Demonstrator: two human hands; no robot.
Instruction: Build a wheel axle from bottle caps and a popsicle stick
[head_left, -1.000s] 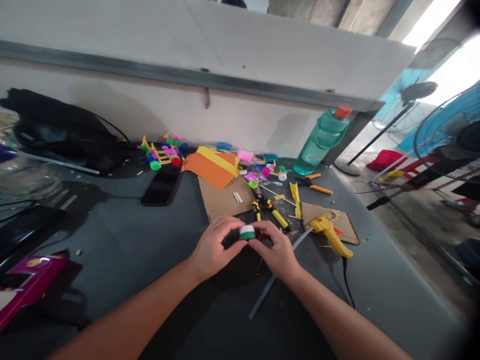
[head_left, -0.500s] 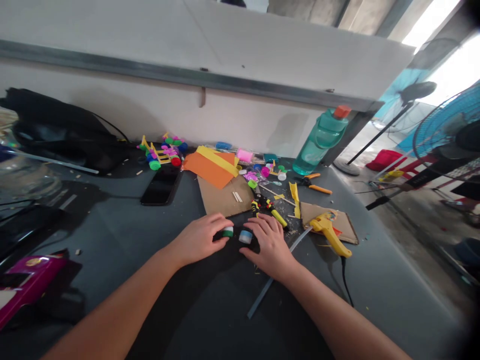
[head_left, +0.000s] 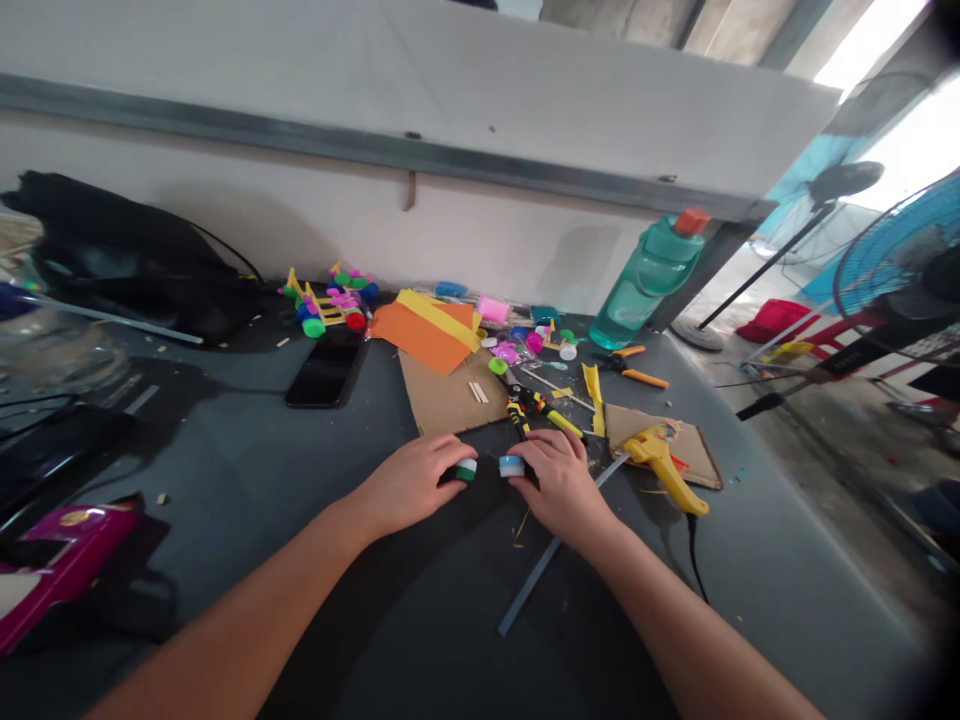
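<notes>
My left hand (head_left: pixel 416 483) is closed on a green and white bottle cap (head_left: pixel 466 470), gripping it between thumb and fingers. Facing it across a small gap, my right hand (head_left: pixel 559 480) pinches a light blue and white bottle cap (head_left: pixel 511 467). Both hands are low over the dark table (head_left: pixel 390 620). Beyond my right hand lie yellow-and-black pliers (head_left: pixel 551 410). A yellow glue gun (head_left: pixel 664 468) rests to the right, with a clear glue stick (head_left: pixel 536 580) running under my right wrist.
Behind the hands are cardboard (head_left: pixel 431 395), orange paper (head_left: pixel 427 340), a phone (head_left: pixel 325 372) and small colourful toy cars (head_left: pixel 330 305). A teal bottle (head_left: pixel 645 280) and orange-handled pliers (head_left: pixel 637 368) stand and lie at the back right. A magenta object (head_left: pixel 71 560) sits at the left.
My right hand has moved right and now grips the light blue cap, widening the gap between the two caps. My left hand still holds its cap, slightly further right in view.
</notes>
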